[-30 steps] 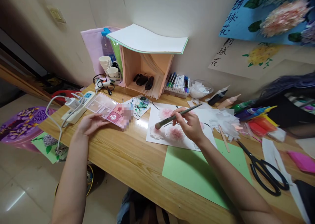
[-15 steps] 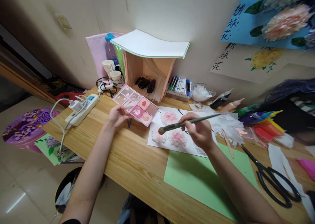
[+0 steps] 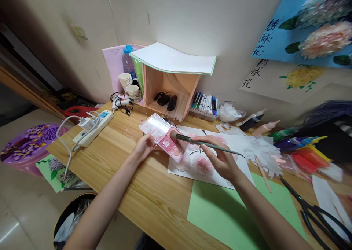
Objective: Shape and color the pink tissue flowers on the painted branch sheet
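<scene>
So I've got my left hand (image 3: 144, 147) pinching the blush palette (image 3: 165, 137) while my right hand (image 3: 220, 160), fingers closed on the brush (image 3: 203, 143), loads pink, with 2 tinted paper blooms (image 3: 204, 165) done and paler ones left.

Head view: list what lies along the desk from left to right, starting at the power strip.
power strip → left hand → makeup palette → brush in the right hand → wooden stick → scissors
</scene>
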A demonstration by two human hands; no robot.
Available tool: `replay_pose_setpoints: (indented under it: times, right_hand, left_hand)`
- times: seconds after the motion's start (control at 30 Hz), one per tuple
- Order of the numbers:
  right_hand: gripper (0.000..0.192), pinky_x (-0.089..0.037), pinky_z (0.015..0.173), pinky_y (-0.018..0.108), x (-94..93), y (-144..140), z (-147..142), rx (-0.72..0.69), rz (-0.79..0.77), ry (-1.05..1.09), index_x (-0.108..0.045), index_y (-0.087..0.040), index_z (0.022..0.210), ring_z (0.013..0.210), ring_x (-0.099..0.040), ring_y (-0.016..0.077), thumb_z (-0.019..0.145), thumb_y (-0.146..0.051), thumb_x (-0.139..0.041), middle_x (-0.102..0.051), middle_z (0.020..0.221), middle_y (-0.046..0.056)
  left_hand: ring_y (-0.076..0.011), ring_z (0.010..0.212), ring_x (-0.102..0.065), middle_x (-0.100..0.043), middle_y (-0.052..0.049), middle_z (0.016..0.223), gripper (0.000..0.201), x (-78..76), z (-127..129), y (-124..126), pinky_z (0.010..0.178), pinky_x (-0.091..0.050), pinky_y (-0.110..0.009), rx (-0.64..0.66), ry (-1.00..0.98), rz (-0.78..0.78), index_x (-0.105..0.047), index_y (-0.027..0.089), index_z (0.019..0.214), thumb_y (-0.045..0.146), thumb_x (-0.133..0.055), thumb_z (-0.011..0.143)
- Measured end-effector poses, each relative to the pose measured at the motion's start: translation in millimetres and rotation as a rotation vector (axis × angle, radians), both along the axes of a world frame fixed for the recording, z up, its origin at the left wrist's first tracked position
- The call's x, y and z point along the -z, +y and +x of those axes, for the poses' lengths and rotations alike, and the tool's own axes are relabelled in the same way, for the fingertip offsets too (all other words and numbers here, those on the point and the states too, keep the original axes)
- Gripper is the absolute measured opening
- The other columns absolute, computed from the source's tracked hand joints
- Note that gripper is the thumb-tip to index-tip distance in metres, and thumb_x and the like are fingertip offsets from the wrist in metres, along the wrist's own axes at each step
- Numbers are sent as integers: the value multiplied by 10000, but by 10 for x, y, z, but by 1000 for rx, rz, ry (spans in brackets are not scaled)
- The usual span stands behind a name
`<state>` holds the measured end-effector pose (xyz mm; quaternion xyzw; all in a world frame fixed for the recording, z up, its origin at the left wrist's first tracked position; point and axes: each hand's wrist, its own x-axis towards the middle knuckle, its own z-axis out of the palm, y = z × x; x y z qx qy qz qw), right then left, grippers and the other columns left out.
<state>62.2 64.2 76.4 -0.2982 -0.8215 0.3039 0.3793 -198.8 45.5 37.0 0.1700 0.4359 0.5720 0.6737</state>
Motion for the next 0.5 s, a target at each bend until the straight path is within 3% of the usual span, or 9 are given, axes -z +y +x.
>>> replay_pose_setpoints:
  times: [0.37,0.5]
  right_hand:
    - [180,-504,791,351,-66,32,34,43,74,-97,-633,-239,1010,905,-637,203,915,-219,-480,-698,962,42]
    - [194,-521,757,357,-93,48,61,112,-27,71,-650,-230,1010,857,-656,200,924,-256,-478,-696,933,46]
  left_hand:
    - [-175,629,-665,-723,-72,785,308,36,45,4,577,-581,-304,35,21,-16,-627,110,903,67,-496,628]
    - [-170,621,-664,-706,-56,712,265,50,35,18,618,-587,-309,33,18,-22,-621,113,845,52,-479,629]
